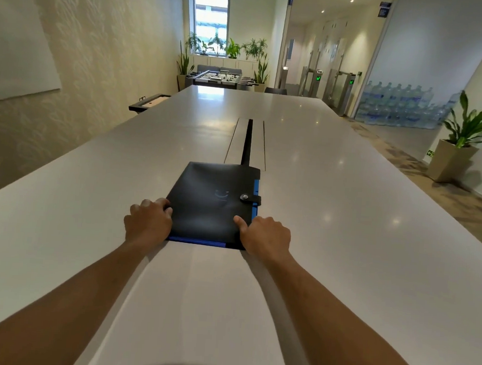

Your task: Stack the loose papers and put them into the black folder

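Black folder (213, 203) lies flat and closed on the tabletop (345, 217), snap strap (250, 198) fastened on its right edge, long axis running away from the person. Left hand (148, 223) curled on the folder's near-left edge, right hand (267, 234) gripping its near-right corner, thumb on top. Both equally near. No loose papers visible; likely inside already.

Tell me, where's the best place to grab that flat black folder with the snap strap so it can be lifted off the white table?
Probably by its two long side edges near the close end, one hand from each side. The flat black folder lies closed on the white table, and its snap strap sits further up the right edge. The left hand and right hand already sit there.
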`<state>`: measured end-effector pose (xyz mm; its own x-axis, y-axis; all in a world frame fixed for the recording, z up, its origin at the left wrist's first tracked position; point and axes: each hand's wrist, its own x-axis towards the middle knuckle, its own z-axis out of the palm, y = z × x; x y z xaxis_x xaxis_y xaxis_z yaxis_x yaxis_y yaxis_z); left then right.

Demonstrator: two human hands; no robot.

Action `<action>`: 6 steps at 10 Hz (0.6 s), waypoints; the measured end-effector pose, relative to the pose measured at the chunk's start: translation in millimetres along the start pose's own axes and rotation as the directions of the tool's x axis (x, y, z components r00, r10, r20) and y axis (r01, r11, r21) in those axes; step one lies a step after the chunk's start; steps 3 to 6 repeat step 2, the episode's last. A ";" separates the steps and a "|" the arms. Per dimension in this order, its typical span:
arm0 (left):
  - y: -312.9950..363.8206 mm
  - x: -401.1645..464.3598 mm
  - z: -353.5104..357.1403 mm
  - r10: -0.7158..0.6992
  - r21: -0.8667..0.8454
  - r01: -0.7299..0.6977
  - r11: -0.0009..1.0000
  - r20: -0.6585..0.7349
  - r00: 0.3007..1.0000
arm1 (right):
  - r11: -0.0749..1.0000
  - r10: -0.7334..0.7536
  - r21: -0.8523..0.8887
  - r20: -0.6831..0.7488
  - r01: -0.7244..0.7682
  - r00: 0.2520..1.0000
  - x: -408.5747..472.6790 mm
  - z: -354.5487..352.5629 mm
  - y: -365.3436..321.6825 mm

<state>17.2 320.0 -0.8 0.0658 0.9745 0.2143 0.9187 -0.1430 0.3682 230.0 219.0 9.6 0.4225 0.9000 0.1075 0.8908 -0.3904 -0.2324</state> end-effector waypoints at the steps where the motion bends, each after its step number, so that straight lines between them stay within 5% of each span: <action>1: 8.7 -25.3 -3.5 0.029 -0.052 -0.037 0.998 -0.148 0.989 | 0.993 -0.089 -0.085 -0.039 0.086 0.995 -20.2 -9.1 16.0; 2: 24.1 -52.3 -4.4 0.097 -0.090 -0.118 0.989 -0.211 0.973 | 1.000 -0.016 -0.001 -0.153 0.016 0.988 -43.4 -16.1 34.9; 6: 24.1 -52.3 -4.4 0.097 -0.090 -0.118 0.989 -0.211 0.973 | 1.000 -0.016 -0.001 -0.153 0.016 0.988 -43.4 -16.1 34.9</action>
